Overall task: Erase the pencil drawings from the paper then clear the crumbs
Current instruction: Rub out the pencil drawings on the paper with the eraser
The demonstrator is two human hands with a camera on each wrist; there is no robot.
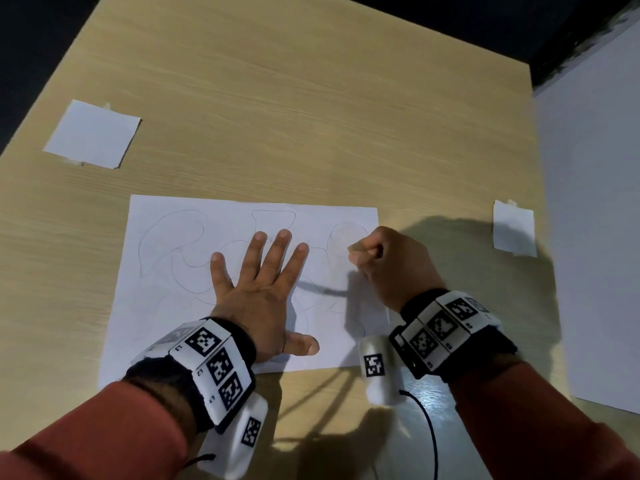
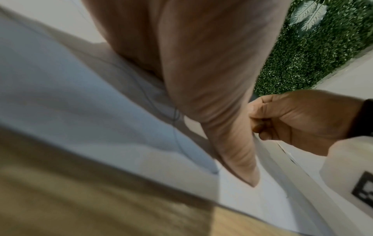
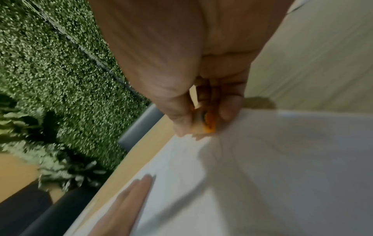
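A white sheet of paper [image 1: 239, 282] with faint pencil outlines is pinned flat to the light wooden desk [image 1: 311, 109] by the spread, open left hand [image 1: 263, 289]. A small orange-and-white eraser [image 3: 203, 126] is pinched in the right hand [image 1: 391, 268] at the sheet's right edge. Erasing appears barely begun; the outlines across the sheet would be rubbed next.

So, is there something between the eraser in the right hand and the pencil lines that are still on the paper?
Partly. The left hand lies flat on the paper, covering lines in the middle. The right hand pinches the eraser at the paper's right side; nothing visible blocks the lines there.
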